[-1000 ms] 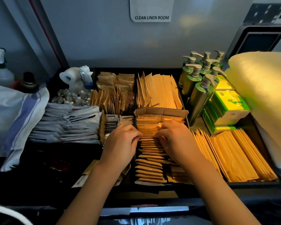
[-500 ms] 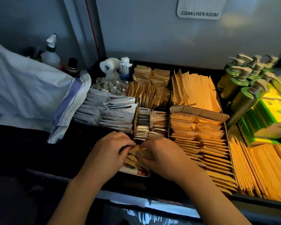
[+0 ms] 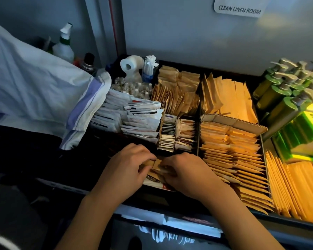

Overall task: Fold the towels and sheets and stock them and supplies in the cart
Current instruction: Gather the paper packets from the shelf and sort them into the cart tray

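- The cart tray (image 3: 184, 199) is divided into compartments, nearly all packed; its near rim runs just under both wrists.
- The left hand (image 3: 124, 170) and right hand (image 3: 186, 173) work side by side in the near middle compartment, thumbs almost meeting.
- Open room: a dark, bare stretch of tray lies left of the left hand; to the right, the divider wall and a full row of kraft packets (image 3: 231, 156) stand close against the right hand.
- Behind the hands, touching distance off, stand a small carton of sachets (image 3: 167, 137) and a bundle of paler packets (image 3: 186, 134).
- The small packets (image 3: 156, 165) being handled lie between the two hands, over a loose heap of the same kind (some red print shows at the heap's near edge).
- Left hand: fingers curled together, thumb and forefinger pinched on the left end of a brown packet.
- Right hand: fingers bent down and closed over the heap's right side; the fingertips are hidden, so whether they clamp a packet cannot be told.
- White packets (image 3: 134, 116) fill the compartment left of the carton; a folded cloth (image 3: 43, 91) with a blue stripe overhangs the tray's left edge.
- Green pump bottles (image 3: 282, 94) crowd the far right corner.
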Available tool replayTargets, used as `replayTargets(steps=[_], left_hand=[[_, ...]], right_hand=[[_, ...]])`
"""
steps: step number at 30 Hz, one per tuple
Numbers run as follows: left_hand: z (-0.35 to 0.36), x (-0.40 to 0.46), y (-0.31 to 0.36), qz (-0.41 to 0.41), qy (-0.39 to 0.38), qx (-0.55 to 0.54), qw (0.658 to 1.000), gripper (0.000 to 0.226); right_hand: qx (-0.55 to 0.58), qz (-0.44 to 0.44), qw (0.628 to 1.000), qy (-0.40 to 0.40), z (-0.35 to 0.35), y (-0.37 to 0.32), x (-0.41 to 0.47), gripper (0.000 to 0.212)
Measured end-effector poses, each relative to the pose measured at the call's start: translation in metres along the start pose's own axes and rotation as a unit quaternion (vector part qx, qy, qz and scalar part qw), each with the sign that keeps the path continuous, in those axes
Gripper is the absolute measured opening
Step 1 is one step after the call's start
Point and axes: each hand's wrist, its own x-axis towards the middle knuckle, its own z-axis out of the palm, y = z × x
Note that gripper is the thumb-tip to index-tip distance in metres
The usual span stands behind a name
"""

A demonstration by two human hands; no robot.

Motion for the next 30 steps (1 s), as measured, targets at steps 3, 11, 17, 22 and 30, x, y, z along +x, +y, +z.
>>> replayTargets(steps=[3,11,17,22,30], left_hand=[[0.0,0.004,0.005,0.015,-0.003,0.007,1.0,0.03],[-0.005,0.026,0.036,0.091,0.116,-0.005,0.989,0.014],[0.011,0.05,0.083,0.185,0.168,-0.011,0.968,0.009],[0.038,0.076,0.125,0.212,0.136,-0.019,0.968,0.014],[0.07,0.114,0.164,0.223,0.104,-0.016,0.969,0.023]], right_hand=[[0.021,-0.027,0.998,0.057,-0.008,0.001,-0.009,0.025],[0.118,-0.071,0.957,0.255,-0.033,0.016,-0.045,0.022],[0.118,-0.049,0.92,0.37,-0.048,0.047,-0.088,0.019],[0.104,0.003,0.911,0.399,-0.056,0.087,-0.128,0.019],[0.117,0.089,0.902,0.407,-0.066,0.134,-0.148,0.023]])
